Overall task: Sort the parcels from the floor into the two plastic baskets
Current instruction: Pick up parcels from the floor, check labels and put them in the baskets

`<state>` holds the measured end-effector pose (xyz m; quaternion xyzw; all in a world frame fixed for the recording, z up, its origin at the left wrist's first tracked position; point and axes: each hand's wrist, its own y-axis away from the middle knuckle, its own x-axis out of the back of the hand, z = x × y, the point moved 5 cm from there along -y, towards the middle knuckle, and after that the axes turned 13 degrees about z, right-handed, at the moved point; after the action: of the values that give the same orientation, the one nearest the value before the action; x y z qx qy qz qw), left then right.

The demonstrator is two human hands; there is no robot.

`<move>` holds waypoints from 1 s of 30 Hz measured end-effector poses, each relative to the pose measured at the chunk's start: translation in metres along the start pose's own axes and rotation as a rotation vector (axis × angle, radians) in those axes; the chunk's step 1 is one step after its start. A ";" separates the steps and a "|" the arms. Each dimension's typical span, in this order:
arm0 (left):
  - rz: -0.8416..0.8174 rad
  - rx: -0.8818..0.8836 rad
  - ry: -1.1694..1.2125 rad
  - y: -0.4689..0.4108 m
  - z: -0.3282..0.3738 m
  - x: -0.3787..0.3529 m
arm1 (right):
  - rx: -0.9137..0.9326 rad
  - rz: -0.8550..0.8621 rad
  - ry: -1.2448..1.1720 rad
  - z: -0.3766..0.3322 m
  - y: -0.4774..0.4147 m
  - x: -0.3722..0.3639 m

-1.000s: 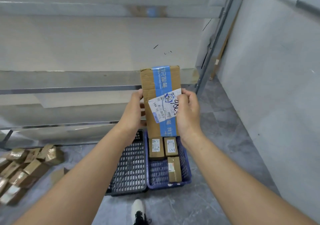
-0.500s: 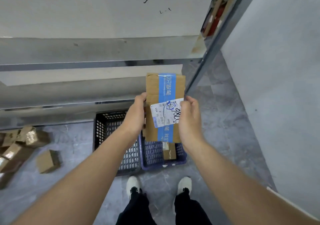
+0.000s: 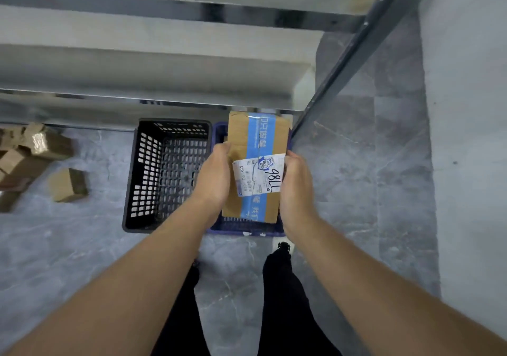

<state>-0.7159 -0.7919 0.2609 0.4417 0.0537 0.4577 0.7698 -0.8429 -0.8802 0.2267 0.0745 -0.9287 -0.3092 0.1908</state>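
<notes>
Two hands' grip, brown parcel (image 3: pixel 258 147), blue tape, white label

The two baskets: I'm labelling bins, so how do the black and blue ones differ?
The black basket stands left, its visible interior showing no parcel; the blue basket stands right, mostly hidden by the held taped parcel. Both are perforated plastic, side by side on the floor.

i'm in a parcel storeroom, by the look of it: bare metal shelving (image 3: pixel 164 67) at 12 o'clock, grey tiled floor (image 3: pixel 343 177), loose cardboard parcels (image 3: pixel 41 147) heaped at 9 o'clock, a black basket (image 3: pixel 137 177) beside a blue basket (image 3: pixel 247 228), and a courier label (image 3: pixel 258 177) on the taped box (image 3: pixel 258 136) i hold.
</notes>
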 end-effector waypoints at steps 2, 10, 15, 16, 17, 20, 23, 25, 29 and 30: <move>0.003 0.014 -0.004 -0.025 -0.020 -0.009 | -0.018 -0.025 -0.011 0.018 -0.017 -0.008; 0.027 0.069 -0.067 -0.149 -0.125 -0.037 | -0.181 0.023 -0.037 0.137 -0.078 -0.065; -0.015 0.105 -0.041 -0.204 -0.183 -0.058 | -0.230 0.043 -0.016 0.202 -0.118 -0.086; -0.012 0.123 -0.039 -0.213 -0.196 -0.060 | -0.238 0.046 -0.016 0.215 -0.127 -0.090; -0.010 0.140 -0.033 -0.222 -0.209 -0.063 | -0.247 0.046 -0.019 0.229 -0.136 -0.093; 0.013 0.188 -0.008 -0.248 -0.245 -0.074 | -0.265 0.025 0.005 0.261 -0.156 -0.106; 0.032 0.203 0.006 -0.264 -0.263 -0.079 | -0.282 -0.022 0.052 0.289 -0.174 -0.122; 0.035 0.209 0.016 -0.277 -0.277 -0.084 | -0.278 -0.060 0.091 0.304 -0.184 -0.131; 0.022 0.214 0.020 -0.306 -0.304 -0.097 | -0.242 -0.107 0.161 0.330 -0.207 -0.149; 0.022 0.216 0.013 -0.312 -0.309 -0.100 | -0.236 -0.112 0.168 0.335 -0.212 -0.153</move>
<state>-0.7187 -0.7314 -0.1852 0.5195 0.1030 0.4607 0.7122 -0.8329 -0.8271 -0.1949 0.1289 -0.8610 -0.4192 0.2577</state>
